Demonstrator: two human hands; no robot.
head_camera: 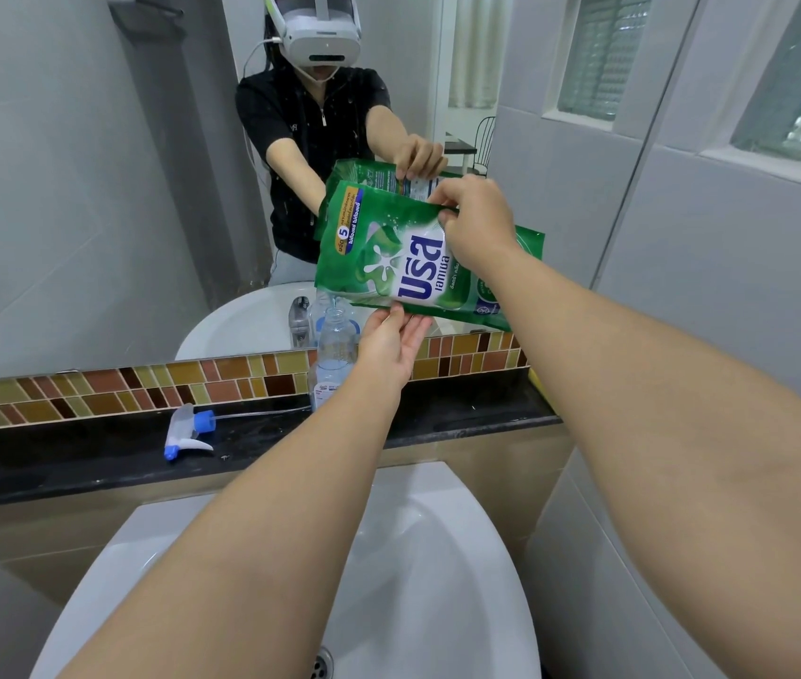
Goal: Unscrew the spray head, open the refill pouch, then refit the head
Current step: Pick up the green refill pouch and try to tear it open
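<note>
Two hands: both on pouch [408, 267].
Right hand [474, 223]: pinches top edge.
Left hand [391, 343]: fingers straight, supporting underside.
Bottle [335, 355]: uncapped, below pouch.
Head [188, 431]: lying on ledge [45, 458].

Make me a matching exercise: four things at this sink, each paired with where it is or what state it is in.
1. refill pouch
2. spray head
3. bottle
4. left hand

a. lying on the black ledge
b. standing uncapped under the pouch's corner
c. tilted, held up by both hands
d. supporting the pouch's lower edge

Pairs: 1-c, 2-a, 3-b, 4-d
</note>
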